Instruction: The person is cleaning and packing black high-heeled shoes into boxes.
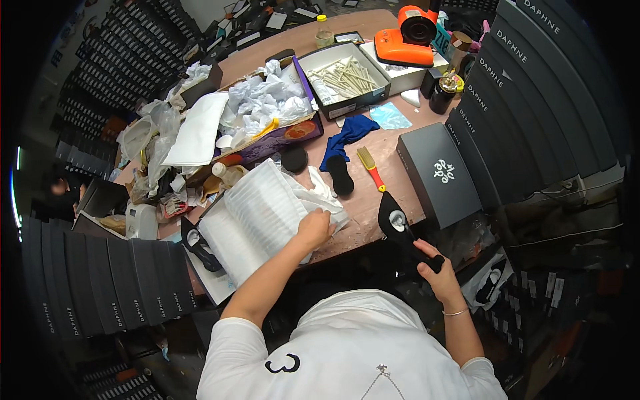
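My right hand is closed around the heel end of a black pointed shoe, held at the front edge of the table with its pale insole showing. My left hand is closed at the edge of white wrapping paper, beside a translucent foam sheet. Beneath that sheet, an open shoebox partly shows at the left. Another black shoe lies in it, partly covered. A brush with a red and yellow handle rests just beyond the right shoe's toe.
Stacks of dark shoeboxes rise on the right, more at the left. Farther back are a carton of crumpled paper, a tray of pale sticks, a blue cloth, black pads and an orange device.
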The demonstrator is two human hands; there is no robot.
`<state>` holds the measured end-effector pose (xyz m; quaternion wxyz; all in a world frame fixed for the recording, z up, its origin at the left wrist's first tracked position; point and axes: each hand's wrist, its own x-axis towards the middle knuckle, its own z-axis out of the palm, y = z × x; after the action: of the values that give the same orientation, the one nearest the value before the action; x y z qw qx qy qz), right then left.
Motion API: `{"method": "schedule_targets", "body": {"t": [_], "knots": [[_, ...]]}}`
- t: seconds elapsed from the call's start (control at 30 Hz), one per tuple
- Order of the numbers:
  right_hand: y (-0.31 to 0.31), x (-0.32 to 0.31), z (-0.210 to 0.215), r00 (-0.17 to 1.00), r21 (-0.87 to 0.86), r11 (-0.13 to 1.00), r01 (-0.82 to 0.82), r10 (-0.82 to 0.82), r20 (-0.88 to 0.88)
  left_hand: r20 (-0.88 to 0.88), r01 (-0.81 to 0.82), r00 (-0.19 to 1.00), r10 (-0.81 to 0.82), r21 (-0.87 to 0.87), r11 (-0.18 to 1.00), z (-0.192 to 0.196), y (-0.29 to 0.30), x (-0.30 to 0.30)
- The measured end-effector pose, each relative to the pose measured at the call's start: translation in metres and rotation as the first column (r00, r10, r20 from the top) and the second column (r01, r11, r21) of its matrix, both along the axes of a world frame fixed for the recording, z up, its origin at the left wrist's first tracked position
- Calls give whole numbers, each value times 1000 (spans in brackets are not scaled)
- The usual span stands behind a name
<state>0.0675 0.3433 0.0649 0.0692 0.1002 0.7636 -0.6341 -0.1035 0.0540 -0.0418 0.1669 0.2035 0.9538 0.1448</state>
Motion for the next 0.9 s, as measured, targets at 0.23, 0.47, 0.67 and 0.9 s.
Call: {"method": "schedule_targets", "body": {"t": [0.23,0.47,0.67,0.9], "knots": [[-11,1,0,989,-459,887,53,19,149,-250,-404,818,518,391,827,-143,-20,26],[-10,4,5,989,-504,862,-44,109,99,-361,-406,803,474,250,879,-99,-1,48],[-9,1,9,979,-400,906,-137,185,83,-65,-573,718,693,510,642,-106,-7,20],[-37,-24,23,972,-552,824,-131,215,91,-305,27,922,237,664,747,43,-3,17]]}}
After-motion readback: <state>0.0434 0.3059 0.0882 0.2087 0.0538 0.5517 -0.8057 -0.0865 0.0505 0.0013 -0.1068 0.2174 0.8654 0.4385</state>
